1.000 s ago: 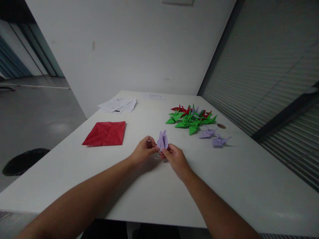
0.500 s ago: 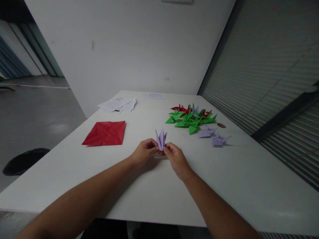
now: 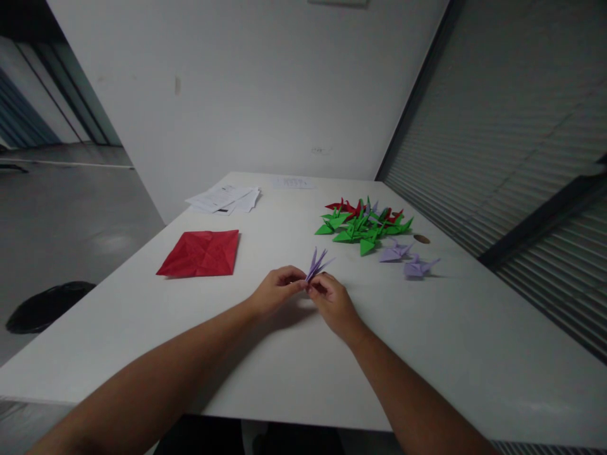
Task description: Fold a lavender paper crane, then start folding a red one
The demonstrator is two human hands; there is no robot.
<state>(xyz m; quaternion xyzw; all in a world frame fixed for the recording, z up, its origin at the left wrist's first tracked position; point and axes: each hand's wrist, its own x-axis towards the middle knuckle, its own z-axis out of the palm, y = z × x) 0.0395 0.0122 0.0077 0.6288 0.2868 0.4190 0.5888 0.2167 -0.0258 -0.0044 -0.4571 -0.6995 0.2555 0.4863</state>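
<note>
Since the earlier frame the purple folded paper (image 3: 315, 268) has turned — its points, upright and facing the viewer then, now lean rightward, seen nearly edge-on. It is held over the near-middle of the desk (image 3: 450, 360), between the two hands. The left hand (image 3: 279, 289) pinches its lower end; the right hand (image 3: 334, 302) grips that same end from the other side, presumably so the narrow points stay free and the thin layers don't slip. The creased red paper (image 3: 202, 254) lies flat to the left, well apart, likely leaving elbow room. Green paper cranes (image 3: 353, 232) cluster at the right, with two purple cranes (image 3: 417, 268) just nearer — perhaps grouped there to avoid crushing.
</note>
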